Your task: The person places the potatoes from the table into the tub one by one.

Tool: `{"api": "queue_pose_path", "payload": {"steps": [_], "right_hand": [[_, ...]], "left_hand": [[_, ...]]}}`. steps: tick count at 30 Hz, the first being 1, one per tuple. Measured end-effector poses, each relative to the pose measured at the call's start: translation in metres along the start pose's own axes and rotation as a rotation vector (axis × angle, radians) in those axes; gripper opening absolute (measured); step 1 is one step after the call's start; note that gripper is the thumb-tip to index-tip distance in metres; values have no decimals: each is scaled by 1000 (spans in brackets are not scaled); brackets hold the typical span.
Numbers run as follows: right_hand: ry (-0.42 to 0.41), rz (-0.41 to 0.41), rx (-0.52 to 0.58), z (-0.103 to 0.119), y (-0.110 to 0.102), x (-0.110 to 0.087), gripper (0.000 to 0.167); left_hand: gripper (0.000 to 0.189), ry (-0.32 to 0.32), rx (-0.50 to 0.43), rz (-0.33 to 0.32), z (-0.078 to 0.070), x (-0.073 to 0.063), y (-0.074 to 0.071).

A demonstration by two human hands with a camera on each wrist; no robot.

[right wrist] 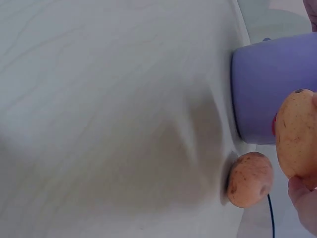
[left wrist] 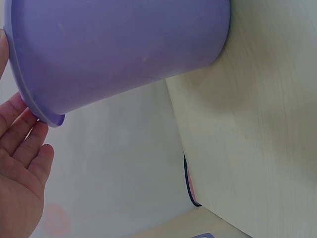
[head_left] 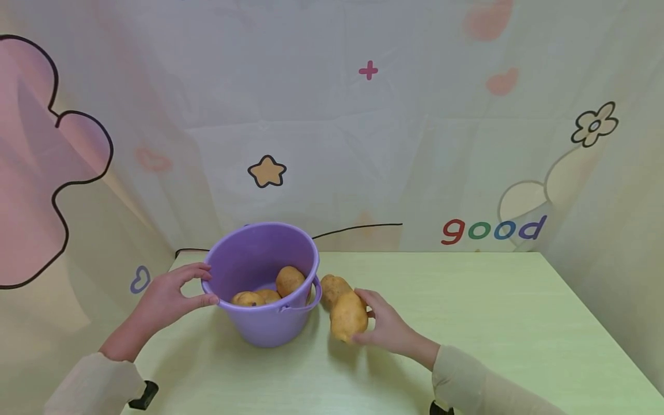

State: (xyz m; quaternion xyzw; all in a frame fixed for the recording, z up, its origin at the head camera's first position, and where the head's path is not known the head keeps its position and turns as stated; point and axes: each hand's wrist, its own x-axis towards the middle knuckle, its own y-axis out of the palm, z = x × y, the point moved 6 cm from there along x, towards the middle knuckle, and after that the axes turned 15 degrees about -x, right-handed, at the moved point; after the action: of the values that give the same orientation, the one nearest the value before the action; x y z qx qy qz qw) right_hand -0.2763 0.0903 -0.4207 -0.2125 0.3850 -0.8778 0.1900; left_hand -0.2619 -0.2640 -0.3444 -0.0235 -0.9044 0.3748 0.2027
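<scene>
A purple bucket (head_left: 267,325) stands on the table with three potatoes visible inside, one of them the rounder potato (head_left: 289,280) near the right wall. At the bucket's left side my left hand (head_left: 173,294) holds the rim, thumb and fingers spread along it. My right hand (head_left: 386,325) grips a yellowish potato (head_left: 349,317) between thumb and fingers, just right of the bucket and above the table. Behind it a browner potato (right wrist: 250,179) lies on the table close to the bucket, partly hidden in the head view.
The pale green table (head_left: 467,323) reaches back to a printed cloth backdrop (head_left: 332,127). On the bucket's right side a purple handle (head_left: 306,305) hangs outward, between the bucket and the potatoes.
</scene>
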Motion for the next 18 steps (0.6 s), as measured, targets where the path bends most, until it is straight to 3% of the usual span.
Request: {"api": "queue_pose_path", "payload": {"steps": [18], "right_hand": [[-59, 2, -43, 16, -24, 16, 80]], "left_hand": [[45, 14, 3, 0, -1, 0, 0]]}}
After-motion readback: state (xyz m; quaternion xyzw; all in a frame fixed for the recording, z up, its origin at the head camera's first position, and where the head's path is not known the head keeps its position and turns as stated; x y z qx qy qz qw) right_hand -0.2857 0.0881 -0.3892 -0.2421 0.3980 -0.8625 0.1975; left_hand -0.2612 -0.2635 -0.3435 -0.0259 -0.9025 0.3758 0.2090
